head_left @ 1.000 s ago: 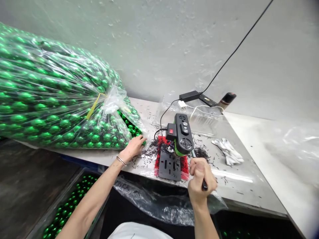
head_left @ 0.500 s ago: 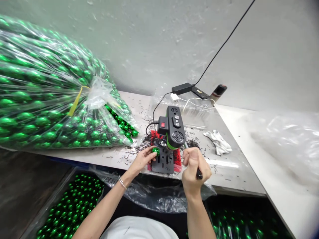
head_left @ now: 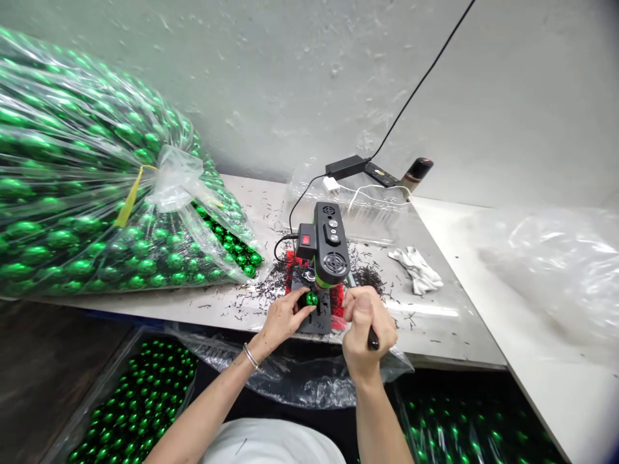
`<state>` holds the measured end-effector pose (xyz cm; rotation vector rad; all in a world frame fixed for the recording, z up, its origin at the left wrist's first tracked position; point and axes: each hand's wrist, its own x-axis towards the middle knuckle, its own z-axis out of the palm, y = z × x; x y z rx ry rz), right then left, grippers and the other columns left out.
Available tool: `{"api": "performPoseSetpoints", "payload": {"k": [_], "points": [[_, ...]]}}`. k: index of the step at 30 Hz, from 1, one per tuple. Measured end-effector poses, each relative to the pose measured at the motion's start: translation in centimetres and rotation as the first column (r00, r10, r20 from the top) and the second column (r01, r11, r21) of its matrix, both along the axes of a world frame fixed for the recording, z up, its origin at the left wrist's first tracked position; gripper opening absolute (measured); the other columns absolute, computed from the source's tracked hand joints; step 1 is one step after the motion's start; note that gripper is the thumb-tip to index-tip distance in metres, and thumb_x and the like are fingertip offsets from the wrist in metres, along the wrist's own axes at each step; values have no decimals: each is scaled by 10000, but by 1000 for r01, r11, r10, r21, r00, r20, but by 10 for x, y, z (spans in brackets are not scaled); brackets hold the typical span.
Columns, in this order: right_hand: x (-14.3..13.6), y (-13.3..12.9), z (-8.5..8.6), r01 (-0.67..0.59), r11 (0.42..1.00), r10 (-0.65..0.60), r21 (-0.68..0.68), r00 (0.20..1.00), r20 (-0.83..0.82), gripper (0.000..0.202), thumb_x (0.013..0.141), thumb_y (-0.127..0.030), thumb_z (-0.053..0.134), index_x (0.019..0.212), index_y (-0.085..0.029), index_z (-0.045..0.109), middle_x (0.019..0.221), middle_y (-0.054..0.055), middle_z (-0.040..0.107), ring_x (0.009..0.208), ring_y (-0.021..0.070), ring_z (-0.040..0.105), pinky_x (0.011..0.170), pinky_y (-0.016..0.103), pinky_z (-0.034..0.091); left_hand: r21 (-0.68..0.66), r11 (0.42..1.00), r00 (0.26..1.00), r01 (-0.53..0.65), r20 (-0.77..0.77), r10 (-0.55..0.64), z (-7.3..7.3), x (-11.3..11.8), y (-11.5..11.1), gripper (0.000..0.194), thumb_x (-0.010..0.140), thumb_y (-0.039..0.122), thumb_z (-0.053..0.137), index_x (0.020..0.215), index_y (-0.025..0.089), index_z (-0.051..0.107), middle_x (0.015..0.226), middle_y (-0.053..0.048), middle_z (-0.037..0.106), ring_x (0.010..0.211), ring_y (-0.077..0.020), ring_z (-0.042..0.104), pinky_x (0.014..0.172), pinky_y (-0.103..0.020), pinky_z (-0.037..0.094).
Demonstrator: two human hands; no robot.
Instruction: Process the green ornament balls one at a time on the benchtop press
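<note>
A small black press-like machine [head_left: 331, 245] with a red switch stands on the table, its slotted black base plate [head_left: 320, 322] over a red mat [head_left: 337, 301]. Between thumb and fingertips, my left hand [head_left: 285, 314] holds a shiny green ball [head_left: 311, 298] under the front of the machine's head. My right hand [head_left: 368, 327] is wrapped round the machine's lever [head_left: 373, 339], whose black end sticks out below the fist.
A large clear bag of green balls [head_left: 97, 193] lies at the left, with an opening facing the machine. White gloves [head_left: 416, 269], a clear plastic tray [head_left: 372, 222] and cables surround the machine. Open bags of balls [head_left: 140, 393] sit below the table edge.
My left hand has moved the green ball right, in under the machine's head. My right hand still grips the lever. The whole view has shifted slightly.
</note>
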<state>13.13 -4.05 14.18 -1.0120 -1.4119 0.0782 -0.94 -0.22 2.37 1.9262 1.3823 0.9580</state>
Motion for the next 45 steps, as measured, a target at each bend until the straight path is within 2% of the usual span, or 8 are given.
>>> {"api": "performPoseSetpoints", "payload": {"k": [5, 15, 23, 27, 35, 40, 43, 45], "points": [[3, -4, -11, -30, 999, 29, 17, 998, 47, 299, 949, -96, 408, 676, -210, 451, 656, -17, 509, 626, 114, 529, 578, 264, 398, 121, 992, 999, -30, -15, 32, -5, 7, -1, 341, 899, 416, 644, 1151, 195, 703, 895, -55, 755, 663, -167, 645, 729, -305, 562], [8, 8, -90, 1, 975, -31, 224, 991, 131, 329, 984, -221, 345, 669, -216, 441, 702, 4, 533, 594, 132, 496, 656, 351, 451, 157, 987, 1000, -27, 3, 27, -13, 7, -1, 343, 897, 399, 656, 1171, 197, 702, 986, -80, 766, 713, -183, 683, 751, -336, 592], [7, 9, -105, -39, 976, 8, 214, 990, 143, 307, 988, -199, 349, 698, -215, 450, 728, -12, 508, 659, 138, 562, 770, 380, 483, 188, 982, 1000, -23, -1, 24, -13, 7, -1, 340, 898, 386, 661, 1175, 193, 697, 1009, -95, 767, 837, -224, 715, 796, -360, 597], [10, 6, -87, -63, 976, 34, 210, 989, 142, 313, 968, -151, 366, 668, -205, 439, 732, -2, 515, 651, 129, 535, 725, 349, 465, 165, 986, 999, -21, -24, 25, -10, 9, 1, 342, 878, 380, 689, 1168, 199, 704, 973, -81, 769, 767, -208, 703, 775, -348, 590], [3, -1, 8, -84, 992, 76, -94, 993, -88, 353, 975, -161, 451, 625, -204, 438, 631, -19, 484, 600, 112, 498, 580, 280, 380, 229, 972, 995, -48, 92, 27, -18, -6, -37, 363, 907, 337, 671, 1244, 203, 651, 1097, -100, 754, 876, -215, 730, 848, -360, 608], [-3, 0, 4, -16, 999, 13, -34, 996, -91, 368, 979, -175, 461, 612, -195, 472, 606, -23, 490, 569, 103, 489, 547, 272, 359, 375, 915, 988, 148, -24, -150, -31, -22, -88, 491, 983, 371, 561, 1437, 207, 471, 1267, -123, 689, 1093, -215, 703, 946, -348, 592], [-4, 1, -4, 1, 1000, -2, -9, 996, -90, 366, 976, -173, 460, 611, -193, 472, 606, -24, 496, 562, 102, 491, 536, 267, 353, 387, 920, 998, 67, -12, -68, -18, -36, -67, 503, 989, 431, 531, 1430, 199, 462, 1145, -101, 727, 971, -196, 726, 916, -345, 596], [-4, 1, -6, 6, 1000, -7, -8, 996, -88, 367, 977, -172, 455, 612, -193, 474, 608, -24, 497, 567, 103, 499, 541, 266, 358, 397, 912, 989, -101, -59, 136, 1, -49, -30, 360, 1021, 351, 475, 1340, 201, 549, 1118, -103, 730, 1025, -223, 705, 948, -389, 565]]}}
